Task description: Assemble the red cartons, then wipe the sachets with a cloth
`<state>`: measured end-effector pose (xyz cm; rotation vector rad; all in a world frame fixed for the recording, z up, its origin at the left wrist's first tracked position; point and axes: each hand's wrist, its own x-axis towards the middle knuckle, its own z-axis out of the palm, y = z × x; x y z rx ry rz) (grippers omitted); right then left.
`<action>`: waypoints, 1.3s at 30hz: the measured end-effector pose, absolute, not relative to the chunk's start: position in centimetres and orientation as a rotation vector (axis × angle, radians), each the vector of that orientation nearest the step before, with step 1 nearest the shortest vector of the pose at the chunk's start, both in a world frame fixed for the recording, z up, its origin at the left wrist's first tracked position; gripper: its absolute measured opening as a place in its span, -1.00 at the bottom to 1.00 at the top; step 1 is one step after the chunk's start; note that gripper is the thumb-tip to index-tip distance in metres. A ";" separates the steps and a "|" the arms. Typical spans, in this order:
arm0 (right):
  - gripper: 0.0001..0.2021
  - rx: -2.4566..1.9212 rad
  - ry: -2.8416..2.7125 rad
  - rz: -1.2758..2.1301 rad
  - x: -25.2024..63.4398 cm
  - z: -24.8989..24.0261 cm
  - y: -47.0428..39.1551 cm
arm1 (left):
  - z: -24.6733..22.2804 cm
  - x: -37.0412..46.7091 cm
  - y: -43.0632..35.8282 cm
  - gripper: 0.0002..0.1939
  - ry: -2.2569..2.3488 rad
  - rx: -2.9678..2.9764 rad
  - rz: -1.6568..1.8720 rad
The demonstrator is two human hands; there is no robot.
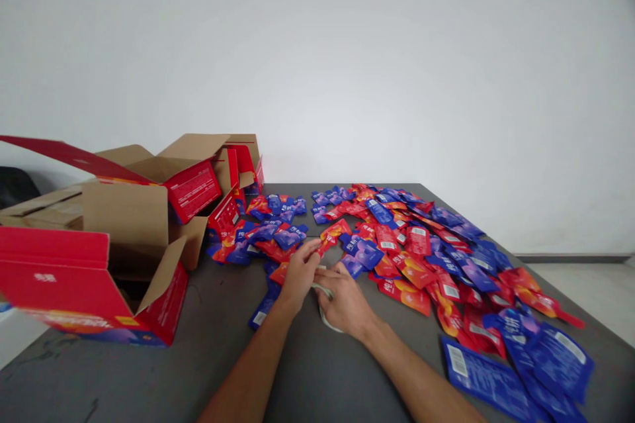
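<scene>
My left hand (299,277) is closed, with its fingers at the near end of a red and orange pouch (335,231), which it appears to pinch. Close beside it, my right hand (344,297) bends around a whitish cloth (325,320); an edge of the cloth hangs out below the palm. The fingertips of both hands nearly meet, and part of the cloth is hidden under the right hand. Just left of my left wrist lies a blue pouch (262,312). Another blue pouch (364,252) rests right beyond my right hand.
A large heap of red and blue pouches (417,241) spreads over the right side of the dark table (208,357). A smaller pile (278,231) lies left of centre. Open red cartons (54,277) with raised flaps stand along the left. A white wall (317,65) is behind.
</scene>
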<state>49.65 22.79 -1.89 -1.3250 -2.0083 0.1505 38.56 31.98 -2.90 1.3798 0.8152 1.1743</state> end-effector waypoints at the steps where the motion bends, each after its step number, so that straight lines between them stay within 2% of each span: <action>1: -0.64 -1.343 -2.004 0.159 49.7 -1.9 22.8 | -3.0 38.5 32.0 -0.62 0.827 1.473 1.199; 5: -0.65 -1.455 -1.924 0.149 50.8 -2.0 23.1 | -3.4 37.6 32.3 -0.58 1.024 1.936 1.175; 10: -0.65 -1.702 -1.670 -0.019 53.4 -2.8 24.0 | -4.1 36.6 32.0 -0.61 1.365 2.443 0.682; 16: -0.50 -1.887 -1.549 -0.073 55.2 -4.2 24.7 | -4.7 35.5 32.2 -0.57 1.509 2.590 0.481; 20: -0.43 -1.992 -1.471 -0.006 55.7 -4.7 24.8 | -4.7 34.4 32.8 -0.56 1.737 2.574 0.473; 25: -0.53 -2.040 -1.555 0.090 55.3 -4.6 24.6 | -4.5 34.7 32.7 -0.61 1.820 2.582 0.599; 29: -0.59 -1.975 -1.656 0.210 53.9 -4.2 24.1 | -4.3 36.4 32.5 -0.67 1.673 2.531 0.739; 35: -0.52 -1.835 -1.682 0.355 52.9 -3.3 23.4 | -5.3 38.2 32.0 -0.62 1.464 2.387 0.743; 39: -0.49 -1.785 -1.712 0.475 53.4 -2.6 23.3 | -5.5 38.5 31.9 -0.75 1.427 2.317 0.816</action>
